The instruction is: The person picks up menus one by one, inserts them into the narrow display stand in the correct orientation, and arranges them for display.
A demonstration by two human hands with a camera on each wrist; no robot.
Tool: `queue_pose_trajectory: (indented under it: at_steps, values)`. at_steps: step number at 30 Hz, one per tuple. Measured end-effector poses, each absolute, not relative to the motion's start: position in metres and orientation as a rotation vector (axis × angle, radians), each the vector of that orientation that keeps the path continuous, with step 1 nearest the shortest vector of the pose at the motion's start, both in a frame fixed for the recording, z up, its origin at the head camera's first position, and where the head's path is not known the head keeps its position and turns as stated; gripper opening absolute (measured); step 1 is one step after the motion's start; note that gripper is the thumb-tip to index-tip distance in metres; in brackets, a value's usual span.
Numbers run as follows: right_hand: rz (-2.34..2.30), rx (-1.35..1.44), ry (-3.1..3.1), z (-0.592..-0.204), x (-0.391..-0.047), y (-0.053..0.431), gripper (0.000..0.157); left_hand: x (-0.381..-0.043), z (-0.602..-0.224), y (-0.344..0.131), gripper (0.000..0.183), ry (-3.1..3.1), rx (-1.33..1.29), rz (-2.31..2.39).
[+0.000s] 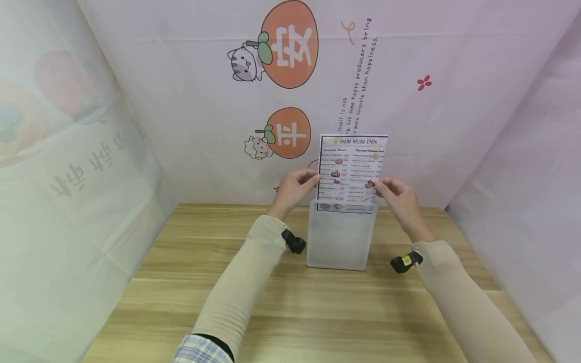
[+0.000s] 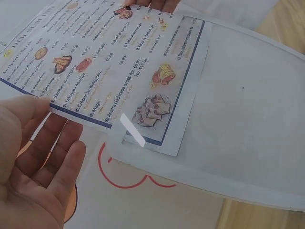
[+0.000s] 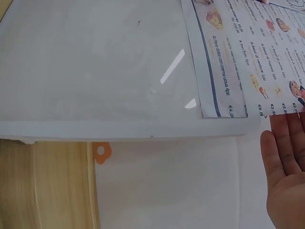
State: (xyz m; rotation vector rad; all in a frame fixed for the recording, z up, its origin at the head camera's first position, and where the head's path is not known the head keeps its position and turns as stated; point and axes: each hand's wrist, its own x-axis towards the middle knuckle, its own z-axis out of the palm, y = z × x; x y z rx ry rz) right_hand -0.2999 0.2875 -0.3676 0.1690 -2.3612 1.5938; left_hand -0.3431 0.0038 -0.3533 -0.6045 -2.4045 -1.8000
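Observation:
A printed dim sum menu sheet (image 1: 351, 169) stands upright, its lower end slipped inside a clear, white-edged display holder (image 1: 341, 239). My left hand (image 1: 295, 190) pinches the sheet's left edge between thumb and fingers. On the opposite edge, my right hand (image 1: 401, 199) pinches the paper at about the same height. Through the clear front in the left wrist view, the bottom strip of the menu (image 2: 159, 90) shows inside the holder. The right wrist view has that strip (image 3: 219, 62) near the holder's opening, with the right hand's fingers (image 3: 281, 148) behind the sheet.
The holder stands on a wooden table (image 1: 218, 267) near its back edge. Behind it hangs a pale printed cloth (image 1: 195, 101) with orange cartoon fruit, and similar cloth covers both sides. Black cameras are strapped to the left wrist (image 1: 294, 242) and right wrist (image 1: 405, 261).

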Motion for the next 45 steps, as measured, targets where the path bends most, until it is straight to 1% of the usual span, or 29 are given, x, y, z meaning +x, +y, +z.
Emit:
queue_pose_trajectory:
  at_steps: [8, 16, 29, 41, 45]
  values:
    - [1.548, 0.136, -2.428, -0.373, -0.297, 0.293, 0.054, -0.341, -0.358, 0.005, 0.024, -2.451, -0.577, -1.746]
    - [1.458, 0.152, -2.490, -0.381, -0.292, 0.296, 0.052, -0.341, -0.366, 0.005, 0.025, -2.490, -0.545, -1.725]
    - [1.462, 0.195, -2.481, -0.394, -0.292, 0.297, 0.046, -0.339, -0.379, 0.004, 0.025, -2.503, -0.551, -1.741]
    - [1.460, 0.176, -2.493, -0.402, -0.292, 0.299, 0.049, -0.338, -0.384, 0.004, 0.024, -2.506, -0.551, -1.708]
    - [1.443, 0.206, -2.498, -0.406, -0.292, 0.300, 0.047, -0.337, -0.386, 0.003, 0.023, -2.508, -0.551, -1.710]
